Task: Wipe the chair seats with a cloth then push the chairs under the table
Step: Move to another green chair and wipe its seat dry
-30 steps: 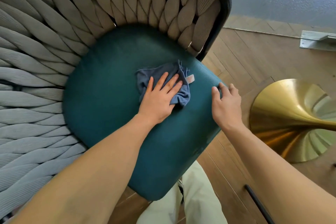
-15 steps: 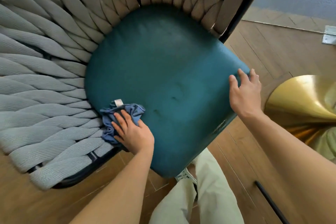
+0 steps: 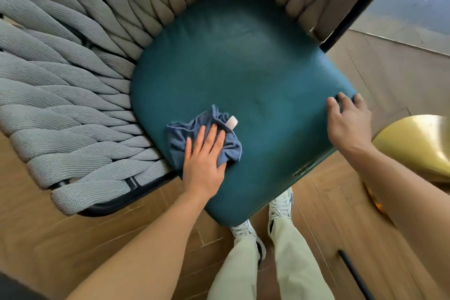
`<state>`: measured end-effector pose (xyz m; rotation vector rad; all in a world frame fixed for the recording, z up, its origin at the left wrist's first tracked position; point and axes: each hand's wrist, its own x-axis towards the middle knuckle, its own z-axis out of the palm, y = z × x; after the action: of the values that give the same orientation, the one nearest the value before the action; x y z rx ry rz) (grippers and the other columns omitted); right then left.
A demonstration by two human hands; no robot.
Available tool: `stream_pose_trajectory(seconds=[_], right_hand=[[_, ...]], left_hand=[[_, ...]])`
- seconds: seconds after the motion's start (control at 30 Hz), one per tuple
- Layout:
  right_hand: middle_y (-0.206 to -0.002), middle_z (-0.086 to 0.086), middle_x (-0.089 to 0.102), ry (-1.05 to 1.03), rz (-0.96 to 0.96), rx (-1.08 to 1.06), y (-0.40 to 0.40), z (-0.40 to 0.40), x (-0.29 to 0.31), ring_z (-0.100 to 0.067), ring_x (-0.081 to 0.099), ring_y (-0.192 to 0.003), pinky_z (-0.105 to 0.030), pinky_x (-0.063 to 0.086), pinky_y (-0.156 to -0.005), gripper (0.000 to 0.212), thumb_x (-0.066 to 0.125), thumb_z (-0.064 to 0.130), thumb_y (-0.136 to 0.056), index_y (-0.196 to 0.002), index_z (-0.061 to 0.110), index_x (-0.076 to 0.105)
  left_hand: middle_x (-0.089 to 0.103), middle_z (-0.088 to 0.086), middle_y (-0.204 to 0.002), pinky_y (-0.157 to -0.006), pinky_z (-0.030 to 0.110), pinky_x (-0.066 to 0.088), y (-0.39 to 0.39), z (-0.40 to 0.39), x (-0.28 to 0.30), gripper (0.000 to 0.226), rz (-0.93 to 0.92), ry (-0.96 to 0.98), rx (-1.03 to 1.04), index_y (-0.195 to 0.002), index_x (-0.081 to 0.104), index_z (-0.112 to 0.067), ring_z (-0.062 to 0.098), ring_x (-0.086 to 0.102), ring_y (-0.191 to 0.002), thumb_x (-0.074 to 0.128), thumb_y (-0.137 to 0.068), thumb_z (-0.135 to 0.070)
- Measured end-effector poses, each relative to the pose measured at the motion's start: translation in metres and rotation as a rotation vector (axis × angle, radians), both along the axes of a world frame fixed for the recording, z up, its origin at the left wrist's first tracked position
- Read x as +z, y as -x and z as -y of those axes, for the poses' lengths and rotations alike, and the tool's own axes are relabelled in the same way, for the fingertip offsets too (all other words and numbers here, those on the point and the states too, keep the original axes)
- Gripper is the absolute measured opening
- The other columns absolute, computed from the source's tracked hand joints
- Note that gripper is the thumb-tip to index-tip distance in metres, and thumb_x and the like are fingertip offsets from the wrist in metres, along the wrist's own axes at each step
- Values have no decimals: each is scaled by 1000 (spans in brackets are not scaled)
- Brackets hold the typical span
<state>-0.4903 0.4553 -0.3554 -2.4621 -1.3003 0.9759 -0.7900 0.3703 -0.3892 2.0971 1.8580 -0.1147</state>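
Nearest to the person were pale, loose trouser legs and white lace-up shoes planted on a warm wood-plank floor, the toes tucked just under the front of the chair. Both bare forearms reached forward from the bottom edge, cut off there. The left hand lay flat, fingers straight and together, pressing down on a crumpled blue cloth; the soft, rumpled fabric bunched out beyond the fingertips and to either side, with a small pale tag showing at its far right corner. The cloth sat on the near-left part of the chair seat, close to its rim. That seat was a rounded teal cushion with a smooth, faintly pebbled leather-like skin and a slightly scuffed front edge. The right hand rested on the seat's right corner, its fingers curled over the edge and gripping it; the fingertips dropped out of sight past the rim. Beside that wrist bulged a glossy brass-coloured flared table base, cut off at the right edge. Wrapping the seat on the left and far sides was the chair back, woven from thick, ribbed grey rope in twisted bands over a dark metal frame, its top cut off. Beyond lay a blurred blue-grey wall.
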Motion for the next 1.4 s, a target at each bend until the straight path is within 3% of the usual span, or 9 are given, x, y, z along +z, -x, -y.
stream_pose_trajectory(seconds=[0.23,0.47,0.73,0.8,0.9,1.0,1.23,1.3,1.4], right_hand=[[-154,-16,25,13,7,4,-2,1,-3,-34,19,-143,-44,16,-118,57,30,48,-100,-145,14,39],[-162,-12,9,17,-33,3,0,3,4,-28,3,-149,-39,4,-121,57,29,46,-101,-151,17,29],[-163,-8,7,14,-36,4,-1,5,3,-27,2,-150,-41,5,-121,59,28,49,-101,-152,20,27],[-163,-6,8,23,-44,5,-3,5,4,-26,3,-150,-42,6,-121,59,27,51,-100,-152,22,27],[-162,-7,12,30,-84,-9,-6,3,8,-28,8,-148,-42,10,-121,57,29,49,-101,-150,22,30],[-162,-6,14,34,-123,-32,-10,1,13,-27,11,-147,-41,12,-120,56,30,48,-100,-149,22,34],[-162,-5,14,22,-152,-57,-8,-1,14,-25,8,-148,-40,10,-120,55,28,48,-101,-148,21,36],[-162,-5,16,8,-166,-62,-11,1,13,-25,10,-148,-40,11,-121,55,28,47,-101,-148,21,36],[-159,-5,24,-56,-217,-87,-18,3,15,-23,18,-146,-40,16,-120,53,30,44,-102,-148,18,37]], left_hand=[[12,1,-163,-115,61,9,-65,-85,4,64,-6,42,844,-153,25,-18,33,6,-149,44,-95,-37],[26,-1,-159,-116,57,18,-87,-30,4,67,34,3,4,-150,33,-19,26,15,-149,27,-87,-41],[14,1,-163,-114,63,10,-109,-114,4,62,-26,23,770,-153,26,-18,34,7,-149,40,-96,-39],[15,1,-162,-114,63,9,-148,-134,1,62,2,22,642,-153,26,-19,35,7,-149,37,-96,-42],[21,-1,-161,-115,61,13,-170,-105,2,65,-21,-3,36,-151,27,-20,32,12,-149,27,-91,-44],[28,0,-159,-115,57,21,-132,-66,3,64,16,-12,-275,-149,36,-19,27,20,-148,31,-89,-42],[6,-1,-164,-118,59,5,-140,-133,1,62,-83,17,414,-155,16,-21,32,1,-150,35,-100,-43],[10,-1,-163,-117,60,6,-172,-142,0,62,-49,19,312,-154,18,-21,34,3,-149,32,-98,-45],[23,-1,-160,-117,58,15,-181,-103,4,64,-18,-12,-185,-151,31,-20,31,15,-148,36,-91,-41]])
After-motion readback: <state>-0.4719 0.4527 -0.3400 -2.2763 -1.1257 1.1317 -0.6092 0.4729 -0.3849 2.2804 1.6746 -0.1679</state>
